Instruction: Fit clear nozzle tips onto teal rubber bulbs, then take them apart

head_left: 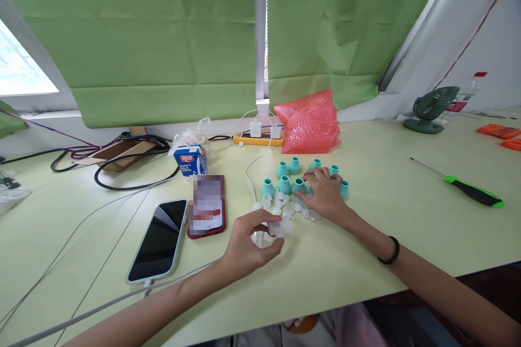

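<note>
My left hand [254, 238] pinches a translucent white plastic piece [281, 226] between thumb and fingers, just above the table. My right hand [324, 193] reaches over a group of small teal vase-shaped pieces with open tops. Its thumb and index finger lie around one teal piece [299, 185], touching it; the other fingers partly cover the pieces behind. More teal pieces stand upright around it, such as one at the left [267, 187]. Several loose translucent white parts [278, 203] lie in a heap between my hands, partly hidden by the left one.
Left of my hands lie a red-cased phone [223, 206] and a phone plugged into a cable [160, 241]. Behind are a blue milk carton [191, 161], a yellow power strip [244, 139] and pink bubble wrap [311, 124]. To the right are a screwdriver [472, 190] and a green fan [433, 108].
</note>
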`<action>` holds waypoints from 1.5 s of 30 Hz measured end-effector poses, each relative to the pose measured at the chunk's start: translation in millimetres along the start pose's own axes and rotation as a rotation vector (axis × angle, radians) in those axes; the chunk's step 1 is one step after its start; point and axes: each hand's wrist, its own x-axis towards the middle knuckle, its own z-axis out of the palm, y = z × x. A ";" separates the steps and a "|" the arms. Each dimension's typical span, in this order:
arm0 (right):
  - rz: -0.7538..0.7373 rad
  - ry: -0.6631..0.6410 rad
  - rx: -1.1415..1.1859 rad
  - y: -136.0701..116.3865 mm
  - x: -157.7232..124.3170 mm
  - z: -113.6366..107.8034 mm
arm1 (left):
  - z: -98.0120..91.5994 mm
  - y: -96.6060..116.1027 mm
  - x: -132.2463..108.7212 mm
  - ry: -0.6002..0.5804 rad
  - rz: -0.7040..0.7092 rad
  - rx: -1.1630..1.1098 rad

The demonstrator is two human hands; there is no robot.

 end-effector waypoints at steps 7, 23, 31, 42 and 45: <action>-0.286 0.333 0.593 -14.1 -7.1 -29.5 | -3.9 -10.9 -9.6 0.078 0.006 0.085; -0.468 0.070 0.705 -47.6 -34.9 -31.4 | -3.8 -22.6 -19.5 0.098 0.018 0.005; -0.527 0.058 0.646 -49.2 -39.6 -29.4 | -2.3 -20.4 -14.7 -0.015 -0.114 0.017; -0.526 -0.028 0.670 -48.8 -39.4 -32.2 | -10.7 -17.2 -10.8 -0.143 0.350 0.323; -0.419 -0.179 0.762 -51.7 -38.0 -38.5 | -10.9 -17.6 -11.3 -0.157 0.437 0.363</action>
